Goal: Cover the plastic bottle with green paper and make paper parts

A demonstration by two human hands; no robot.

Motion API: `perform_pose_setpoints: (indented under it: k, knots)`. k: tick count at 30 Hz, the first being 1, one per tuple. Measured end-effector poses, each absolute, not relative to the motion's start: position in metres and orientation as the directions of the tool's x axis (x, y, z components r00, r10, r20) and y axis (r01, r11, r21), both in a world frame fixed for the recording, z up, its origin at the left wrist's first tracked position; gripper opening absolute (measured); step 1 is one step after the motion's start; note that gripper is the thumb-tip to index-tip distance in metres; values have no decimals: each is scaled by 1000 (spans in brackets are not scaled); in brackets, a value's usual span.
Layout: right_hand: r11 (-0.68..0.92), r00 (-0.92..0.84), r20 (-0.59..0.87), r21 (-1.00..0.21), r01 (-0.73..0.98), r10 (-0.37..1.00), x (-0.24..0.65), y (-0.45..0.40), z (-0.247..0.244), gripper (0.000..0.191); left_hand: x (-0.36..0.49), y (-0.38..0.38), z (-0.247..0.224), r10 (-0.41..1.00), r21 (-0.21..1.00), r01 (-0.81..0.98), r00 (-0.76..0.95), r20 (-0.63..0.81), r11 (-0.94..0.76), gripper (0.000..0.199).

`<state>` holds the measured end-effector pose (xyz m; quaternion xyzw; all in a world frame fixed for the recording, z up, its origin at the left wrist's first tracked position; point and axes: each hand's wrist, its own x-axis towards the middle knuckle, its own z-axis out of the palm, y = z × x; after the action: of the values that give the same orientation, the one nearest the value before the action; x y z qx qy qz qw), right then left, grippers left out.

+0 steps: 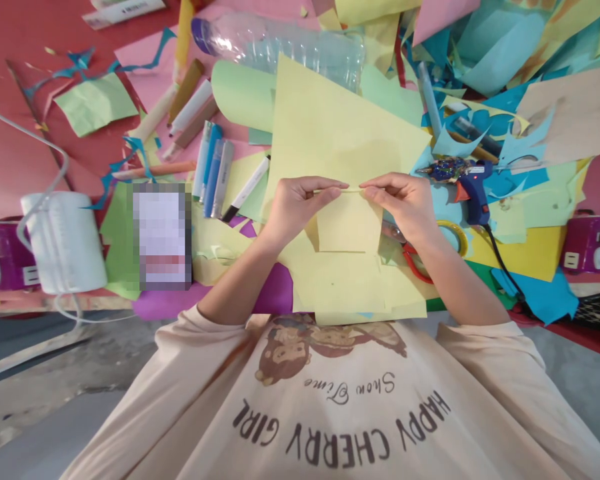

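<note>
Between my two hands is a small pale-yellow paper piece, its far edge folded into a narrow strip. My left hand pinches that edge near its left end, thumb against fingers. At the other end, my right hand pinches the same edge. Beneath the piece lie larger yellow sheets, spread toward me and away. Partly hidden under my right forearm are red-and-yellow-handled scissors. A hot glue gun lies just beyond my right hand.
Several markers and a phone with a blurred screen lie left. A clear plastic bottle lies at the back. Blue paper scraps pile up at right. A white corded device stands far left, a purple power strip far right.
</note>
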<state>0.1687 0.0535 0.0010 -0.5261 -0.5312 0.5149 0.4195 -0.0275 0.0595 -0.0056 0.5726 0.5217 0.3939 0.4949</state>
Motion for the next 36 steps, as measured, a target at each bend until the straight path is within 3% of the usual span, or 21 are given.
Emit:
perform_pose_setpoints:
  k: [12, 21, 30, 36]
  knots:
    - [-112, -95, -114, -993, 25, 989, 169, 55, -2, 12, -27, 61, -9, 982, 989, 130, 165, -95, 74, 15]
    - [-119, -122, -123, -992, 38, 985, 169, 56, -2, 11, -28, 58, -6, 987, 974, 222, 139, -79, 46, 14]
    - [-186, -203, -206, -976, 114, 957, 169, 56, 2, 25, -25, 55, -3, 978, 986, 166, 204, -46, 12, 12]
    - [-122, -198, -160, -974, 192, 967, 170, 57, 0, 24, -24, 56, -1, 977, 986, 161, 197, -78, 46, 10]
